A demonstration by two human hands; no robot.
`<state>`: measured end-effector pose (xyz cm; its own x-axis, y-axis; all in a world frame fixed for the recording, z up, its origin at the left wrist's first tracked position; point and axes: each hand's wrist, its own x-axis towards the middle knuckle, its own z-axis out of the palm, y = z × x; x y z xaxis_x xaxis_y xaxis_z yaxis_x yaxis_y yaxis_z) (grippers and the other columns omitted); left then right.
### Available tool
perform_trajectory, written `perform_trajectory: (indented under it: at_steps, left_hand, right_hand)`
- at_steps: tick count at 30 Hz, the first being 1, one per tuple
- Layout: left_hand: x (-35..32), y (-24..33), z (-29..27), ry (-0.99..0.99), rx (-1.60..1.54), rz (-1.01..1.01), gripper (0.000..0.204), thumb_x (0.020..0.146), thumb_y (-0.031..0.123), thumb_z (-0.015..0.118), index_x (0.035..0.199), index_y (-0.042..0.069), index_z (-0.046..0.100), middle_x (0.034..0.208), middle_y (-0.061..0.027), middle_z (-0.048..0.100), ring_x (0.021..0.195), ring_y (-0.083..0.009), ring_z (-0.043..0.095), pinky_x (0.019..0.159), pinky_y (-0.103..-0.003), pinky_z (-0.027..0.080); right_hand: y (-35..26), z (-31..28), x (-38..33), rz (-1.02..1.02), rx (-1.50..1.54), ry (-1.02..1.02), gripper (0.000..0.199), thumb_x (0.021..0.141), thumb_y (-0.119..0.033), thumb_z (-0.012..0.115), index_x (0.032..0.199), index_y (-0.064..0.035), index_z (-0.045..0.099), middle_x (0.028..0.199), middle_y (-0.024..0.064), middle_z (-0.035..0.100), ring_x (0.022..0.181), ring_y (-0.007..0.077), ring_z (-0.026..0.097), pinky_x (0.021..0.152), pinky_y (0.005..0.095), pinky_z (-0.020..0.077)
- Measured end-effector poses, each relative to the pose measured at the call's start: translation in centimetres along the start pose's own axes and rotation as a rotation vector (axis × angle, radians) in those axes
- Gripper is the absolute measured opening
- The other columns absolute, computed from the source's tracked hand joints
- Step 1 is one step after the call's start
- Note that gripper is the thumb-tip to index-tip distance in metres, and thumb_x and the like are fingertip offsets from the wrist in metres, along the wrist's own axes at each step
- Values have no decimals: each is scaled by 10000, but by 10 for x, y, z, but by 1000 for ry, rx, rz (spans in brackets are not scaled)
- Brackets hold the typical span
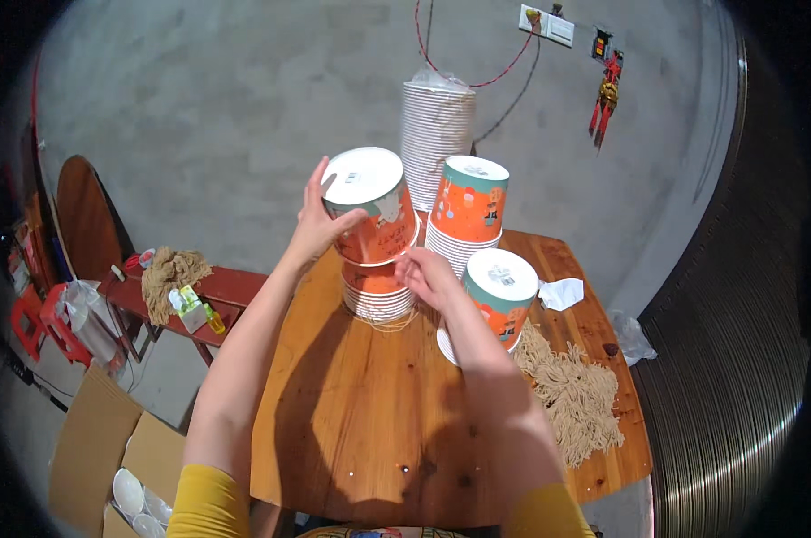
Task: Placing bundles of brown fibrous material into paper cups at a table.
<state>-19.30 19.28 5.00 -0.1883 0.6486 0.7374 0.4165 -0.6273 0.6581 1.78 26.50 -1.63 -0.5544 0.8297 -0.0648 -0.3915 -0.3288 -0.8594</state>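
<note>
In my left hand (320, 220) is an upside-down paper bucket (378, 224), orange with a green band and a white base. My thumb lies on its side and the fingers wrap the far side. It sits raised over a stack of nested paper buckets (378, 305) with white rims. My right hand (428, 276) has its fingers curled together at the raised bucket's lower rim; whatever they pinch is hidden. Thin tan strands (392, 323) lie around the stack's foot. Just right stand a short stack (502, 276) and, farther back, a taller stack (468, 202).
A tall column of white-rimmed buckets (437, 134) rises at the table's back. Beige cord bundles (576, 403) and a crumpled white paper (562, 294) lie at the right of the wooden table (360, 448). Left are a red bench (235, 285) and an open cardboard box (91, 430).
</note>
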Motion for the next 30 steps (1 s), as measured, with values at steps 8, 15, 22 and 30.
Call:
perform_trajectory:
  at_steps: [8, 15, 22, 30]
  left_hand:
    - [9, -60, 13, -189, 443, -128, 1044, 727, 549, 725, 1510, 192, 135, 1453, -187, 335, 1352, -331, 345, 1089, -547, 189]
    - [-31, -74, 30, -114, 296, -147, 1009, 741, 502, 725, 1511, 206, 144, 1461, -202, 309, 1355, -339, 335, 1085, -548, 190]
    - [-114, -25, 71, -22, 443, 66, 543, 843, 197, 638, 1337, 84, 443, 1258, -144, 478, 1220, -307, 433, 1018, -444, 304]
    - [-152, -13, 112, -312, 50, -226, 435, 977, 274, 512, 1330, 27, 458, 1318, -123, 509, 1225, -210, 486, 1011, -344, 404]
  right_hand:
    - [-69, -9, -102, -892, -1765, 386, 595, 810, -427, 673, 1292, -104, 540, 1279, 180, 547, 1249, 381, 467, 987, 499, 410]
    - [-76, -62, -121, -552, -1804, 306, 611, 754, -561, 667, 1262, -227, 602, 1419, 118, 447, 1339, 366, 351, 1036, 568, 332]
    - [-81, -54, -124, -775, -1602, 387, 346, 769, -352, 728, 1034, -130, 732, 1166, 109, 651, 1107, 274, 592, 960, 396, 456]
    - [-108, -37, -144, -1070, -1499, 369, 352, 752, -367, 725, 1037, -161, 719, 1180, 48, 642, 1136, 239, 561, 940, 447, 401]
